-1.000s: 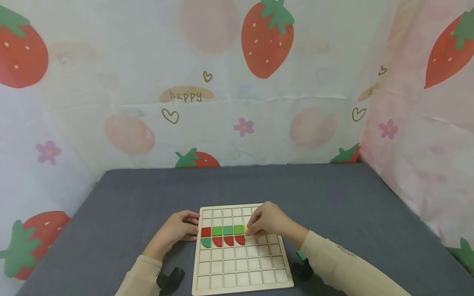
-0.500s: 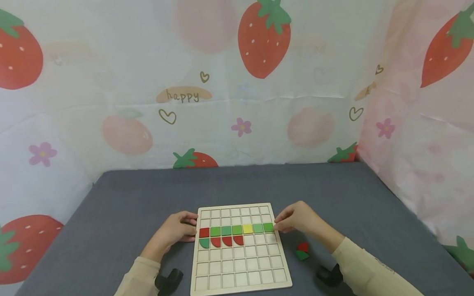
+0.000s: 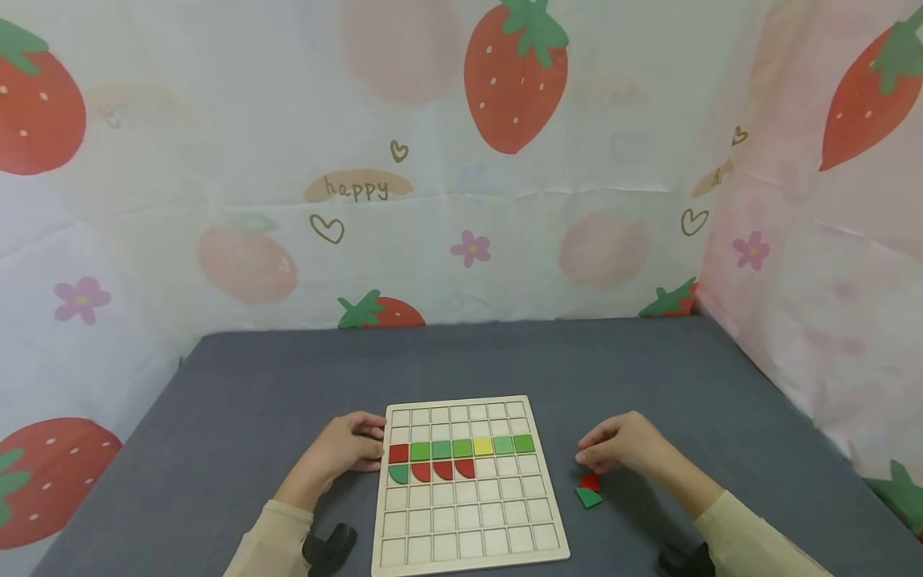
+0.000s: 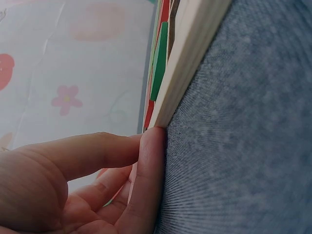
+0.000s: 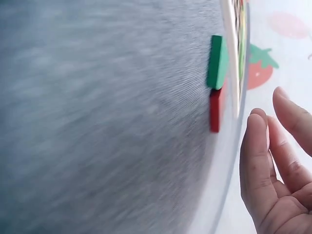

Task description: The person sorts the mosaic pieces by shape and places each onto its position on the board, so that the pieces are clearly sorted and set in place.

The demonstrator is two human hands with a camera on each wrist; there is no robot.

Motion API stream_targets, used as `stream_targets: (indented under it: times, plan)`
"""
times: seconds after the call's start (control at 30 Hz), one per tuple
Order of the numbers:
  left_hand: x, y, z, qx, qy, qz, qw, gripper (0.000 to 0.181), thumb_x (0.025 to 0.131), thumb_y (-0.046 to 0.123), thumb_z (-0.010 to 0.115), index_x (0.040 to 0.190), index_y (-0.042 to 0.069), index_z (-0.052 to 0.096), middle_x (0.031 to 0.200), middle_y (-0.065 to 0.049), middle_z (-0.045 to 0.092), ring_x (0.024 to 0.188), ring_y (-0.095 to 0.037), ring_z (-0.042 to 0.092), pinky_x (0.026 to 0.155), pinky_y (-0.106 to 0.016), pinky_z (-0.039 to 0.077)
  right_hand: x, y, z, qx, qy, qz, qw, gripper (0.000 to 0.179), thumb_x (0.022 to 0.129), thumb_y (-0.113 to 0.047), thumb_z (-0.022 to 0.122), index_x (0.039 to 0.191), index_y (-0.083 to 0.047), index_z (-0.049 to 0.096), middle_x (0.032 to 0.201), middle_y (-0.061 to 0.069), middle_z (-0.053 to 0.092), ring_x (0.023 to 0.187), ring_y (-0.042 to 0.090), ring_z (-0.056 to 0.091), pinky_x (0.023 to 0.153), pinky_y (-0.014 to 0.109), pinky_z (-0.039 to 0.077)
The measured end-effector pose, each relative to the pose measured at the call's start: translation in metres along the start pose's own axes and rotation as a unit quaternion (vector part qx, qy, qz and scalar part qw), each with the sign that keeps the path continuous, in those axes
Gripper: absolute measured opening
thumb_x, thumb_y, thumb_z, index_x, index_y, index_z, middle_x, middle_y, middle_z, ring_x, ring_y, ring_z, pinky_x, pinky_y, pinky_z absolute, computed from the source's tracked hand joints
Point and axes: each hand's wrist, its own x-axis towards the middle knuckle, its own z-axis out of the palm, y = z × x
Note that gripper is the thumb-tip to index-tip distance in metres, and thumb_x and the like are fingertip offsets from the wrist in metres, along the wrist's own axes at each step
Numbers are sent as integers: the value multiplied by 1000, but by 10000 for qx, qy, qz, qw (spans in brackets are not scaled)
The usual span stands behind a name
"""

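Observation:
A pale wooden grid board (image 3: 469,517) lies on the table. One row holds coloured squares: a red square (image 3: 398,453) at its left end, several green ones and a yellow square (image 3: 482,445). Below it are a green quarter-circle tile (image 3: 398,474) and three red ones. At the board's left edge, the fingertips of my left hand (image 3: 346,449) touch its side. My right hand (image 3: 627,442) hovers right of the board with thumb and fingers apart, holding nothing. Just below its fingertips lie a red tile (image 3: 590,482) and a green tile (image 3: 589,498), touching, on the cloth.
Dark grey cloth (image 3: 461,361) covers the table. A fabric backdrop (image 3: 288,120) with strawberry prints hangs behind and at both sides. Black wrist straps (image 3: 330,548) sit at the sleeves.
The right hand has withdrawn from the board's third row, where yellow and green squares now show, and moved right to above the loose tiles. The left hand stays at the edge.

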Motion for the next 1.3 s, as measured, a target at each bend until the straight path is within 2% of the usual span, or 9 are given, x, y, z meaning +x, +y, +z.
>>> stream_targets:
  times: [0.33,0.63,0.87,1.13,1.3]
  plan:
    - [0,0,0,9,12,20,10000,48,82,-8,65,129,-8,56,107,-17,58,82,-19,67,68,-34,63,-13,26,-14,465,-242,113,9986,27,79,-11,82,96,7,73,78,3,74,69,13,70,66,31,63]
    - [0,0,0,50,21,18,10000,48,83,-7,65,130,-7,56,108,-17,58,84,-18,67,69,-35,63,-17,27,-12,621,-517,420,9958,28,79,-10,82,97,10,73,72,4,73,62,10,69,60,26,61]
    - [1,-1,1,86,40,20,10000,48,83,-7,66,130,-7,56,108,-17,58,84,-18,67,69,-34,63,-9,20,-1,451,-338,548,9969,25,76,-5,83,94,9,73,68,5,72,58,9,67,56,25,60]
    - [0,-1,1,44,35,-3,10000,48,83,-7,65,130,-7,56,107,-17,58,84,-18,67,69,-34,63,-1,12,6,40,-373,252,9990,22,75,-5,84,92,6,76,81,10,76,64,12,69,61,31,62]
    - [0,0,1,50,36,7,10000,47,83,-7,65,129,-7,56,108,-17,58,84,-18,67,69,-34,63,0,10,7,-217,-309,153,9992,19,75,-5,83,89,6,76,79,10,75,65,13,70,63,32,63]
